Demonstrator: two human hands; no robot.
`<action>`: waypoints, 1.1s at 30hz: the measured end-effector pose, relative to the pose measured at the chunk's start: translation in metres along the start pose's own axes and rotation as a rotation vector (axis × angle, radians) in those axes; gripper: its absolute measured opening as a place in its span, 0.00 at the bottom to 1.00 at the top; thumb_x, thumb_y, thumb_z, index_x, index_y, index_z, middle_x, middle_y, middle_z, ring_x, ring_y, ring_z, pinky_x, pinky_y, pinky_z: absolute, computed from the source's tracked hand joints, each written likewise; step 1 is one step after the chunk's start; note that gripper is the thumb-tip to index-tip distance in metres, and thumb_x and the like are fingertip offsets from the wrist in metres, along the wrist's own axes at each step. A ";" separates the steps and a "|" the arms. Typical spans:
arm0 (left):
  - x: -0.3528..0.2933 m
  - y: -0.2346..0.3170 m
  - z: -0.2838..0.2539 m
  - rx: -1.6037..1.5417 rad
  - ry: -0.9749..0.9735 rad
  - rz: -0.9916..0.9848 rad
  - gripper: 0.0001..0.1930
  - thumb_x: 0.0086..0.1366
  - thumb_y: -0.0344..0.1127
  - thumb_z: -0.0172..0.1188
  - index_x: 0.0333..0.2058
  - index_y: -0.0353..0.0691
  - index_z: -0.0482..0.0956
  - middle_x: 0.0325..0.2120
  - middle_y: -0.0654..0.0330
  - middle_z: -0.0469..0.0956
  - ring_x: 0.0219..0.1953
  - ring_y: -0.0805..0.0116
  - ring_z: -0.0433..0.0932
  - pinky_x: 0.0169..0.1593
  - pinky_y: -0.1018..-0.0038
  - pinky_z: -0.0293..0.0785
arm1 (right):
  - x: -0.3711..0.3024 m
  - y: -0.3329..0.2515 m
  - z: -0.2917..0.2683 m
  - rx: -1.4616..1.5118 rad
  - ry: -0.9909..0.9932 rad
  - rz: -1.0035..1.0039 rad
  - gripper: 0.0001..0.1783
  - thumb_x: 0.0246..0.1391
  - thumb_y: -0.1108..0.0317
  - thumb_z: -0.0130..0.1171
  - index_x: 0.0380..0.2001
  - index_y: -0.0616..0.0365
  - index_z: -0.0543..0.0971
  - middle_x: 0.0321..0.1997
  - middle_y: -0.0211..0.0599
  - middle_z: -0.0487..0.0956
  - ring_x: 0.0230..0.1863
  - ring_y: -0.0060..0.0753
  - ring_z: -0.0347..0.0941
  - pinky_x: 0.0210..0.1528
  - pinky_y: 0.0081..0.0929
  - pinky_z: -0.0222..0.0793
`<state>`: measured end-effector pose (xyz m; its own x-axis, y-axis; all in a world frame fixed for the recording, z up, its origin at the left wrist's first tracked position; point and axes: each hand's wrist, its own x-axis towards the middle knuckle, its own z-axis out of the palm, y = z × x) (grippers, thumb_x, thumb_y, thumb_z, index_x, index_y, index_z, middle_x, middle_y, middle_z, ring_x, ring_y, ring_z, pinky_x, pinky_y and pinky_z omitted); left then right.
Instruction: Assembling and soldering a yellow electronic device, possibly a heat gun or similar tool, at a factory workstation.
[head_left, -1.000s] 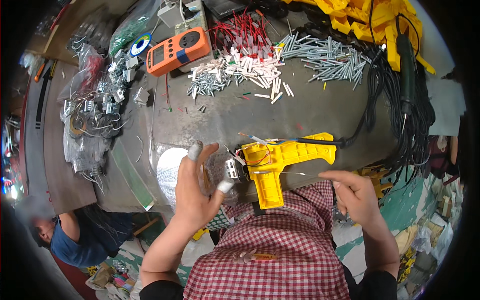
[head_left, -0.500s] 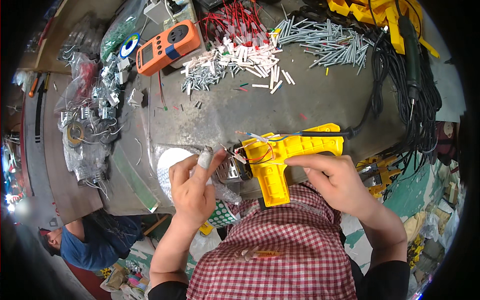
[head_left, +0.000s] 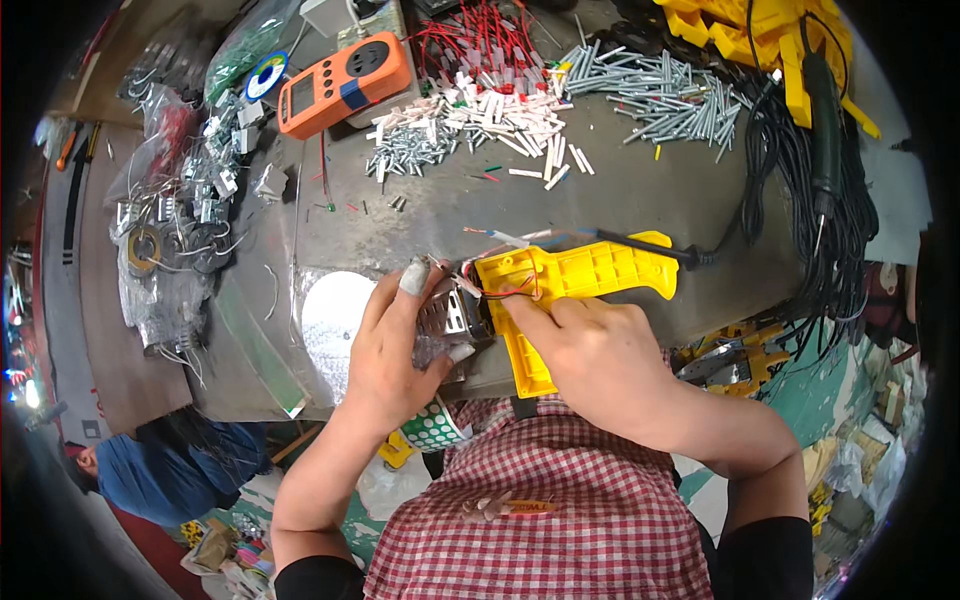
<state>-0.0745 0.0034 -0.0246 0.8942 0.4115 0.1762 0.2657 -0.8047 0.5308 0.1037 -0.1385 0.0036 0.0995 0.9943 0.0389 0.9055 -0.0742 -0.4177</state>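
A yellow plastic half-shell shaped like a pistol grip (head_left: 610, 268) lies at the table's near edge, its ribbed inside facing up. Against its left side sits a slotted metal part (head_left: 452, 312) with a black end. My left hand (head_left: 385, 345), one finger wrapped in grey tape, grips that metal part between thumb and fingers. My right hand (head_left: 600, 350) reaches into the shell with fingers curled and pressed down; its fingertips are partly hidden beside thin red and black wires (head_left: 510, 292). A black cord (head_left: 640, 245) with stripped-back blue and white leads runs along the shell's far side.
Farther back lie white sleeves (head_left: 510, 120), small screws (head_left: 405, 155), long screws (head_left: 670, 95) and red wires (head_left: 475, 45). An orange meter (head_left: 345, 85) stands far left. A soldering iron (head_left: 822, 130) hangs at right over coiled black cords (head_left: 850, 250). Another person (head_left: 180, 475) is at lower left.
My left hand has closed around the slotted metal part. My right hand has moved left and down into the yellow shell, over the wires. The shell has shifted slightly.
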 end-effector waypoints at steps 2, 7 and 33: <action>0.005 -0.001 -0.002 -0.063 -0.001 -0.025 0.50 0.31 0.20 0.68 0.59 0.31 0.58 0.54 0.50 0.70 0.53 0.44 0.68 0.56 0.61 0.68 | 0.008 -0.001 0.000 -0.059 -0.013 -0.028 0.24 0.42 0.73 0.56 0.48 0.59 0.75 0.24 0.36 0.75 0.24 0.34 0.76 0.26 0.29 0.72; 0.007 -0.003 -0.003 -0.081 0.059 -0.008 0.48 0.32 0.20 0.69 0.59 0.36 0.61 0.51 0.51 0.71 0.52 0.47 0.69 0.54 0.62 0.70 | 0.018 -0.004 0.001 -0.180 -0.076 -0.102 0.24 0.42 0.71 0.54 0.48 0.61 0.76 0.22 0.35 0.73 0.21 0.31 0.74 0.24 0.26 0.71; 0.021 0.026 0.008 0.194 -0.040 0.362 0.17 0.49 0.34 0.60 0.40 0.41 0.73 0.50 0.59 0.74 0.52 0.65 0.73 0.62 0.52 0.56 | -0.071 0.036 -0.007 1.869 -0.391 0.608 0.32 0.57 0.77 0.51 0.64 0.59 0.54 0.46 0.46 0.73 0.40 0.27 0.73 0.31 0.18 0.69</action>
<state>-0.0461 -0.0125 -0.0133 0.9548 0.0733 0.2881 -0.0086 -0.9619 0.2734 0.1326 -0.2121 -0.0080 -0.1425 0.8536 -0.5011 -0.6986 -0.4454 -0.5600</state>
